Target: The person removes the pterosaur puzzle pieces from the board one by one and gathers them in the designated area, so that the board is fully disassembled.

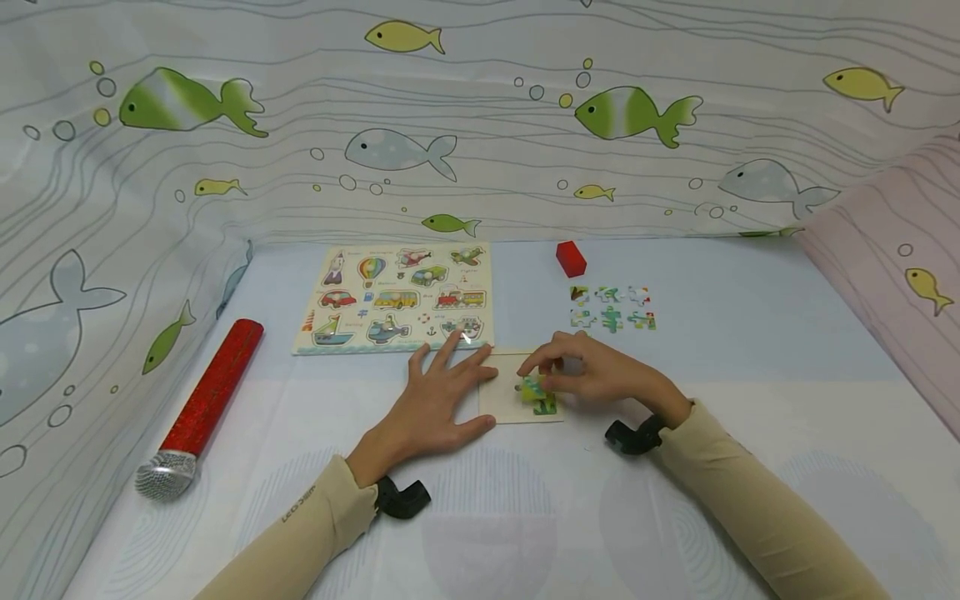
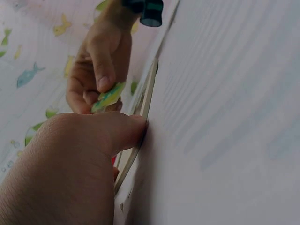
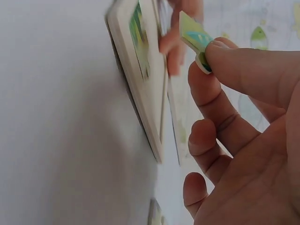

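My right hand (image 1: 600, 371) pinches a green and yellow jigsaw piece (image 3: 194, 35) between thumb and fingers, held over a small pale puzzle tray (image 1: 498, 408). One green jigsaw piece (image 1: 545, 406) lies in the tray's near right corner. My left hand (image 1: 438, 400) is spread beside the tray, its thumb and fingertips at the left edge. In the left wrist view, the left thumb (image 2: 129, 129) rests against the tray's rim. Several loose jigsaw pieces (image 1: 611, 318) lie in two rows beyond my right hand.
A picture board (image 1: 360, 271) with vehicles and boats lies at the back left, close beyond my left fingertips. A red block (image 1: 571, 259) sits behind the loose pieces. At the far left lies a red toy microphone (image 1: 213, 387). Fish-printed cloth (image 1: 487, 108) rises behind the table.
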`<state>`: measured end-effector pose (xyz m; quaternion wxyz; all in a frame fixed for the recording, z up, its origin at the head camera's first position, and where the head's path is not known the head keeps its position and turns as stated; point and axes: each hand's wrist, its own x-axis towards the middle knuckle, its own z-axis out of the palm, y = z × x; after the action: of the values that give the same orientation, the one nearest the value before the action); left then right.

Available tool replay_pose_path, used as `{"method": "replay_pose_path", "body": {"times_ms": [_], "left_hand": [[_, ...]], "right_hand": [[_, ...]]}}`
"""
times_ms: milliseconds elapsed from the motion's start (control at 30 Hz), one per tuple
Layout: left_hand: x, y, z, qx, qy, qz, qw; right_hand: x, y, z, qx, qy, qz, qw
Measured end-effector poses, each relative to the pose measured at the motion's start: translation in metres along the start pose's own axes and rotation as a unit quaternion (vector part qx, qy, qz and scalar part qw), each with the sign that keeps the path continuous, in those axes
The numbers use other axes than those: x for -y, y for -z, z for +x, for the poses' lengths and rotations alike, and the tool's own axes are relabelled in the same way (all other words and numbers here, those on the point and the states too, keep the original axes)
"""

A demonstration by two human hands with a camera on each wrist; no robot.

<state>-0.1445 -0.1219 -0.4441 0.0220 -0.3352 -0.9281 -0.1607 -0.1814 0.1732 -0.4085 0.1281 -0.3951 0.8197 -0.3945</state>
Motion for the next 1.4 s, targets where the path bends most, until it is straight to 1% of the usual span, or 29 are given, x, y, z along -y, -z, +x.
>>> {"method": "replay_pose_path", "body": {"times_ms": [233, 333, 567, 733, 1000, 1167, 1333, 1400], "left_hand": [[0.0, -0.001, 0.0, 0.005, 0.005, -0.004, 1.0], [0.0, 0.0, 0.0, 0.006, 0.005, -0.002, 1.0], [0.0, -0.001, 0.0, -0.004, -0.001, -0.004, 1.0], [0.0, -0.001, 0.0, -0.007, -0.004, -0.003, 1.0], [0.0, 0.0, 0.0, -0.003, 0.0, -0.001, 1.0], [0.001, -0.002, 0.0, -0.003, 0.0, 0.001, 1.0], [0.001, -0.002, 0.0, -0.007, -0.002, 0.001, 1.0], [0.001, -0.002, 0.0, -0.007, -0.002, 0.001, 1.0]], "right_hand": [[-0.012, 0.021, -0.01, -0.02, -0.052, -0.003, 0.998], [-0.018, 0.031, -0.014, -0.034, -0.064, -0.008, 0.997], [-0.029, 0.051, -0.029, -0.057, -0.101, -0.031, 0.993], [-0.038, 0.061, -0.038, -0.062, -0.101, -0.039, 0.992], [-0.05, 0.075, -0.048, -0.048, -0.106, -0.041, 0.992], [-0.056, 0.078, -0.053, -0.043, -0.1, -0.028, 0.994], [-0.06, 0.078, -0.055, -0.035, -0.11, -0.02, 0.993], [-0.06, 0.078, -0.055, -0.032, -0.12, -0.021, 0.992]]}}
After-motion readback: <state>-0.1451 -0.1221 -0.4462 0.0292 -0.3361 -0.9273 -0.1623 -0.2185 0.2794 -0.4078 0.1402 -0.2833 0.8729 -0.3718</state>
